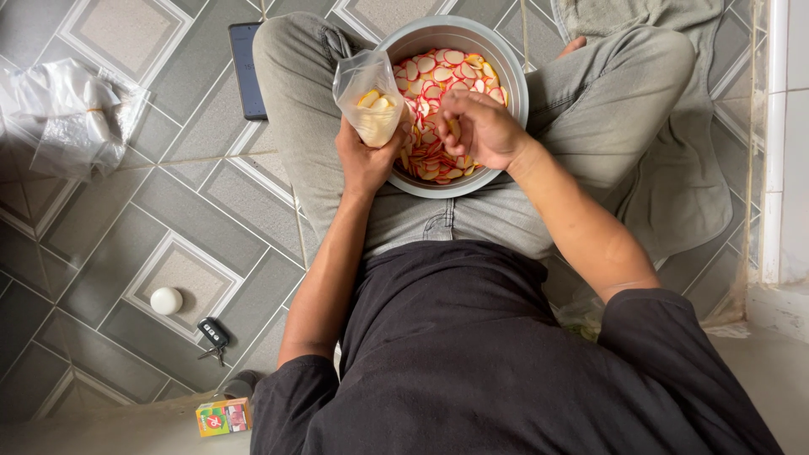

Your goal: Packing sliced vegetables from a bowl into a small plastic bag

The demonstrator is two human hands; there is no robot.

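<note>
While a round grey metal bowl (511, 72) is cradled between the crossed legs of a seated person, a small clear plastic bag (369, 99) is gripped from below by the left hand (364, 158), its fingers closed around the bag's base. Pale yellow pieces are seen through the glossy film. The bag is held just beside the bowl's left rim. The bowl is filled with thin round chips (438, 72), white with red edges. The right hand (480, 128) is curled over the chips, fingers bunched; what is pinched cannot be told. On the grey patterned floor tiles (181, 274), crumpled clear plastic bags (67, 118) lie far left, a dark phone (247, 69) beside the knee, a small colourful carton (223, 417) at the bottom, near a white ball (166, 301) and a car key (212, 334).
</note>
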